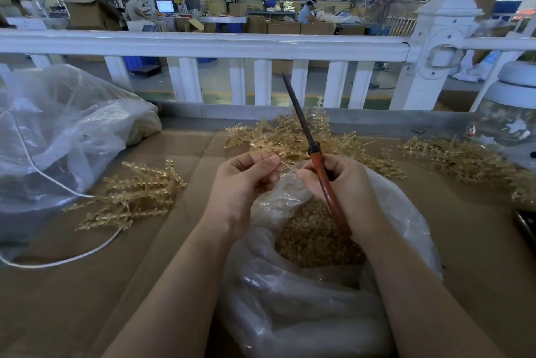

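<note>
Pinching a thin amber plastic strip (285,165) between thumb and curled fingers, the left hand (243,180) holds it just above the mouth of an open bag. The right hand (339,180) is closed round the reddish handle of a cutting tool (311,143), whose dark, narrow blade points up and away toward the far side; the right thumb tip lies against the near end of the strip. Both hands hover close together, nearly touching, with the strip bridging them.

Directly beneath them, the clear plastic bag (290,299) slumps open on the near side, holding a heap of small amber pieces (313,241).

Just beyond the hands lies a far pile of amber branched sprues (290,137). A left pile (130,195) sits well apart on the left, and a right pile (464,160) spreads along the right. All rest on a brown cardboard sheet (87,285) covering the work surface.

On the far left, a large crumpled clear bag (58,131) bulges upward, and a white cord (72,259) curves from it across the cardboard. A glass jar (507,122) stands at the far right, with a dark object (526,224) at the right edge, too cropped to identify. A white railing (203,44) runs along the far side.
</note>
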The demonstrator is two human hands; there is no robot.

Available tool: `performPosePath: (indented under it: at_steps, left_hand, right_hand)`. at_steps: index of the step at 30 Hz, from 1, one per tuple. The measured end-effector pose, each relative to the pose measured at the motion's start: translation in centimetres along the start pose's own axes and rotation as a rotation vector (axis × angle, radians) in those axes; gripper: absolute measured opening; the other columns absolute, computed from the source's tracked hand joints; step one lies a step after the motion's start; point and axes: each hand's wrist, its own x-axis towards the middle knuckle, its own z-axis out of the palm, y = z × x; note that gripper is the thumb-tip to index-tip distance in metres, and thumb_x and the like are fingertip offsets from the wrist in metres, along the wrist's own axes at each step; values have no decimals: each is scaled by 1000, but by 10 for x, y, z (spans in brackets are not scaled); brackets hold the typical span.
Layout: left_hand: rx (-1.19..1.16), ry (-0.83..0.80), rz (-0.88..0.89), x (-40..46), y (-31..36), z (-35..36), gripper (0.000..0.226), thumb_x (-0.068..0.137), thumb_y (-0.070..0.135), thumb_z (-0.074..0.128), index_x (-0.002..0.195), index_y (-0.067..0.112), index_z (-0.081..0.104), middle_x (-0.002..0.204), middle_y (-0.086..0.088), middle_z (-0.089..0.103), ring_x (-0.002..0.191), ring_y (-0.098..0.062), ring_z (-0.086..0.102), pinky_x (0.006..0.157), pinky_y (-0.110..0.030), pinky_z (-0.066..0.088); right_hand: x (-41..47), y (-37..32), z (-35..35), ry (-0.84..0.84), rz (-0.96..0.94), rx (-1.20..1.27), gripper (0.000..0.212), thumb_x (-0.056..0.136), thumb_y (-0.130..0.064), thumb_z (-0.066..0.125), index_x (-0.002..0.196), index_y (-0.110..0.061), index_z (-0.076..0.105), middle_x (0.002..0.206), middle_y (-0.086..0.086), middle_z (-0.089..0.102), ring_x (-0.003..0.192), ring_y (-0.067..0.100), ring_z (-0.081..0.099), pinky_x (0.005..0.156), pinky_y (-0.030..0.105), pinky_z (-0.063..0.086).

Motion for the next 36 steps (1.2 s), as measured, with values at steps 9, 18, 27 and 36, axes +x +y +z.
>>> performPosePath:
  at_steps: [9, 18, 27, 36]
  left_hand:
    - [-12, 66, 9, 1, 1, 0, 21, 89, 4, 64, 73, 16, 71, 68, -1, 64, 62, -9, 57, 63, -20, 47]
    - [-76, 102, 170, 2, 6, -4, 10, 89, -4, 61, 83, 4, 61, 72, -6, 61, 63, -8, 57, 61, -17, 46]
    - [-70, 105, 277, 1, 6, -4, 25, 86, -13, 61, 105, 0, 52, 55, 10, 61, 58, -1, 60, 62, -16, 50]
    - [-106, 141, 271, 2, 5, -6, 29, 77, -5, 68, 102, -1, 56, 63, 3, 66, 63, -11, 62, 68, -22, 51]
  right_hand:
    - [-2, 6, 3, 23, -58, -164, 31, 74, -60, 74, 78, -29, 70, 78, -17, 71, 70, 4, 67, 57, 26, 54]
    - [-7, 9, 2, 28, -176, -530, 42, 77, -73, 69, 97, -36, 61, 85, -22, 64, 81, -3, 62, 65, 15, 51]
    - [-3, 10, 1, 65, -206, -686, 66, 67, -90, 52, 97, -31, 59, 89, -18, 64, 79, 2, 60, 63, 18, 51]
    - [-5, 7, 2, 109, -245, -770, 68, 67, -95, 42, 83, -31, 59, 72, -18, 61, 64, 0, 55, 55, 18, 50]
